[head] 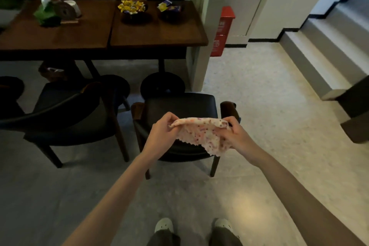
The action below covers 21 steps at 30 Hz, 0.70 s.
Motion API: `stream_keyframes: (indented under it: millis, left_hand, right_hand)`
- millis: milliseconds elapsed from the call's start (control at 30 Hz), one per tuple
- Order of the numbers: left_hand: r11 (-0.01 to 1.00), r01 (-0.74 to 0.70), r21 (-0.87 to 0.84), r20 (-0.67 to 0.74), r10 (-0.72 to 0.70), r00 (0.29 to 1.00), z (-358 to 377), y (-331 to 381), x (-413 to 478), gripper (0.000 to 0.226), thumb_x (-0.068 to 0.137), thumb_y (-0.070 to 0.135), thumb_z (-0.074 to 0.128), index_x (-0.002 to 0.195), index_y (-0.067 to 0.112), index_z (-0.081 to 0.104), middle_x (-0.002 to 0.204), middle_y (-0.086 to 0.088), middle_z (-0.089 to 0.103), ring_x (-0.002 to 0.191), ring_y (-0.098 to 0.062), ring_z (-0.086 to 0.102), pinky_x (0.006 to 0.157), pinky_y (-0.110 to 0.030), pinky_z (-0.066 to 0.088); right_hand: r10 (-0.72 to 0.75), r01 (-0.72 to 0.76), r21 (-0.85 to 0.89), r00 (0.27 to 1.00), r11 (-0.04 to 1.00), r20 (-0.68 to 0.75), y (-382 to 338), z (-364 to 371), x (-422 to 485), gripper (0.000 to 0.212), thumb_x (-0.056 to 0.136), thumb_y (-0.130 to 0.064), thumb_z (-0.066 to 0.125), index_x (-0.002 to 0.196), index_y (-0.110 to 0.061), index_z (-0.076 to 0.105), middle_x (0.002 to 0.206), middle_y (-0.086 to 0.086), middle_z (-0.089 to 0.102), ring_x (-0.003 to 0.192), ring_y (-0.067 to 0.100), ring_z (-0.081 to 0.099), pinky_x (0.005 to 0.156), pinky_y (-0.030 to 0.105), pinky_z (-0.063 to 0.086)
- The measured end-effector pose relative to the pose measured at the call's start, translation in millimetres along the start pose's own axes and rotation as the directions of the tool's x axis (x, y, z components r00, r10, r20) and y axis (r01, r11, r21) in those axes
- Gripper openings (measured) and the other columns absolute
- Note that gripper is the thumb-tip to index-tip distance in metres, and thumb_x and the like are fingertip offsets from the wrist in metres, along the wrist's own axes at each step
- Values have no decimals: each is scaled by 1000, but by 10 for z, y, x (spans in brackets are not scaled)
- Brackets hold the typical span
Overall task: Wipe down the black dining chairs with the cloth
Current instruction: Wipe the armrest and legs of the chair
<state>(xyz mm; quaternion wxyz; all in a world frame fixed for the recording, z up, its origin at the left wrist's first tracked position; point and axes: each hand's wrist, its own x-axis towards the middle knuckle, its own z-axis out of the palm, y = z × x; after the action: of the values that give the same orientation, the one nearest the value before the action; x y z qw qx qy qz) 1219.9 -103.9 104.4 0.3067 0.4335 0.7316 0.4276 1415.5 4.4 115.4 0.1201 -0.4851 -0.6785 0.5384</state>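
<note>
Before the wooden desk stand two black chairs, the left chair and the nearer chair. The speckled cloth hangs above the nearer chair's seat, stretched between the left hand and the right hand, the fingers of both pinching its top edge. Wiping seems not yet begun. Next, the cloth likely needs gathering and lowering onto the seat.
</note>
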Motion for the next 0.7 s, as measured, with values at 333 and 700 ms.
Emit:
stream_keyframes:
  millis: [333, 700]
  left_hand:
    - [999, 20, 46, 65, -23, 998, 1517, 654, -56, 2, 93, 24, 59, 92, 23, 60, 83, 10, 63, 74, 1, 59, 61, -13, 45]
    - [950, 306, 60, -223, -286, 932, 2986, 1063, -437, 9, 87, 28, 66, 94, 22, 68, 80, 8, 66, 71, -6, 61, 59, -23, 50]
  right_hand:
    - [-56, 52, -89, 997, 995, -44, 904, -1636, -318, 13, 94, -26, 61, 102, -18, 67, 81, -4, 64, 63, -5, 58, 53, 11, 41]
    - [-194, 193, -351, 981, 916, 33, 1666, -2791, -159, 8, 86, -26, 71, 83, -21, 77, 66, -2, 66, 60, 4, 58, 53, 10, 37]
